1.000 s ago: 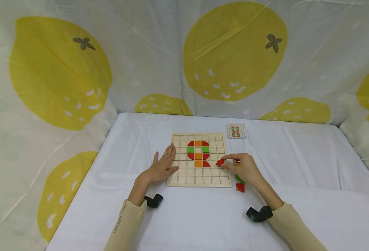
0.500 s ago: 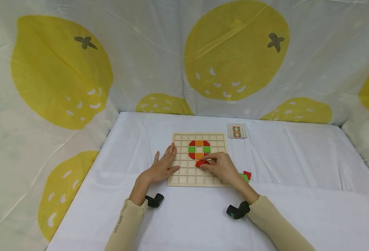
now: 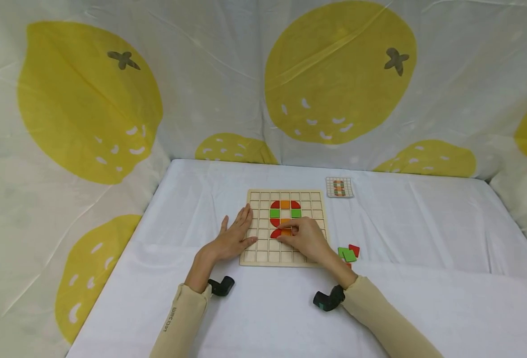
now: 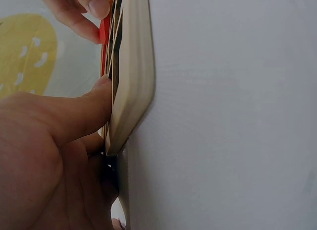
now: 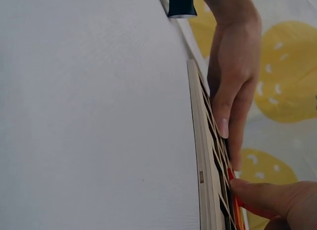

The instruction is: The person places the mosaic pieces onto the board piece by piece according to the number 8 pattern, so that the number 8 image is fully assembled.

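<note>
A wooden grid board lies on the white-covered table. My left hand rests along its left edge, fingers spread and straight, the thumb over the rim. My right hand reaches over the board and pinches a red quarter-circle tile between thumb and fingertips. That red tile stands tilted at the grid surface in the left wrist view. It is just left of an orange square tile. Above it, red, orange and green tiles form a ring in the grid; the right hand covers part of the pattern.
Loose green and red tiles lie right of the board, some overlapping. A small pattern card lies beyond the board's upper right corner. A lemon-print cloth hangs behind the table. Black wrist cameras sit on both wrists.
My right hand has carried the red tile leftward from the board's right side to the left of the orange square. Loose tiles on the right are uncovered. My left hand stays put.
</note>
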{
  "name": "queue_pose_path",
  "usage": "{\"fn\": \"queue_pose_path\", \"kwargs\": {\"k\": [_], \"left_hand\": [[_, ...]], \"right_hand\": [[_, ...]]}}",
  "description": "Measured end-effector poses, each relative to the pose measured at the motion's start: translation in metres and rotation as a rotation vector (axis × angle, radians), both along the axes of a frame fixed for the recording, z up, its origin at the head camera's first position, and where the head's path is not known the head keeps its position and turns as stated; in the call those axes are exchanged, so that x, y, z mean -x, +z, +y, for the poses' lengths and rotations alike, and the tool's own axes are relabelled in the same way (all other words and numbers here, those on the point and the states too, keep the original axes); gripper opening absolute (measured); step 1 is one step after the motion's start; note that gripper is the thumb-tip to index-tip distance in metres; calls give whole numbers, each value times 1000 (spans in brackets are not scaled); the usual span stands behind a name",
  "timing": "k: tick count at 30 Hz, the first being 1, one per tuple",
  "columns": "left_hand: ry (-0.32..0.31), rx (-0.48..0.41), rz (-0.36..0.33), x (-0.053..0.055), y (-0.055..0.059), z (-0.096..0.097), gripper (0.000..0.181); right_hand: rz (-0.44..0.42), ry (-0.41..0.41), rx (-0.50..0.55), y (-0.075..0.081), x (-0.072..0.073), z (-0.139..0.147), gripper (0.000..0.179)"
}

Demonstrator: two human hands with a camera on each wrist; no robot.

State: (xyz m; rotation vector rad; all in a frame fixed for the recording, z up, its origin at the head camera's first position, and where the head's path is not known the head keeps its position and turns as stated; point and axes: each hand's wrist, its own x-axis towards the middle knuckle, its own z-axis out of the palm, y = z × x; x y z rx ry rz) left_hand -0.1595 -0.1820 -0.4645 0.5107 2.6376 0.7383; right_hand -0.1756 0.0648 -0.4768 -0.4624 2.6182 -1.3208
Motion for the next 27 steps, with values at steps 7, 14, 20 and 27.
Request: {"fn": "queue_pose_path", "kwargs": {"k": [7,14,20,27], "left_hand": [[1,-17,0,1,-2,-1,81],[2,-52,-7,2,-6,-2,80],[1,-4,-4,1,1,1,81],[7,-2,-9,1,2,1,80]], "right_hand": [[-6,3,2,1,2,-3,32],[4,19,-4,-1,4,-2,29],[12,13,-9,-2,4,-1,26],[25,15,-28,-1,4,0,23]]}}
